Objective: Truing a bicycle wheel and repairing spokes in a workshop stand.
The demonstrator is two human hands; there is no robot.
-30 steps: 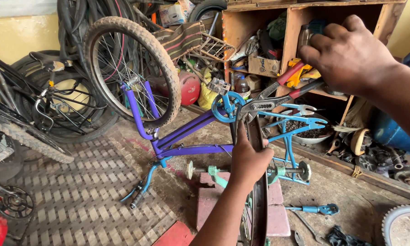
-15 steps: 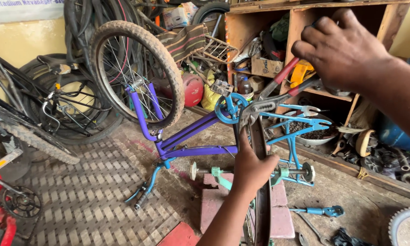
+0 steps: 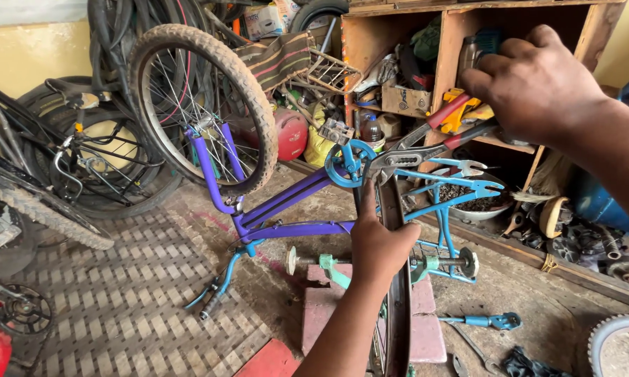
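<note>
My left hand (image 3: 379, 241) grips the top of a dark bare wheel rim (image 3: 398, 300) that stands upright in front of me. My right hand (image 3: 534, 84) holds red-handled pliers (image 3: 426, 146) whose jaws close on the rim's upper edge, just above my left hand. Behind them a small purple and blue bicycle (image 3: 286, 209) lies upside down, its knobby front wheel (image 3: 199, 105) raised at the left and its blue rear fork (image 3: 461, 195) bare. The bike's axle rests on pink bricks (image 3: 321, 314).
A wooden shelf (image 3: 461, 42) crammed with parts and bottles stands behind. Tyres and other bicycles (image 3: 49, 174) lean at the left wall. A blue tool (image 3: 485, 321) and a white-tyred wheel (image 3: 618, 342) lie on the floor at the right.
The view has shifted slightly. My right hand with the pliers has lowered a little toward the rim's top; my left hand keeps its grip on the rim.
</note>
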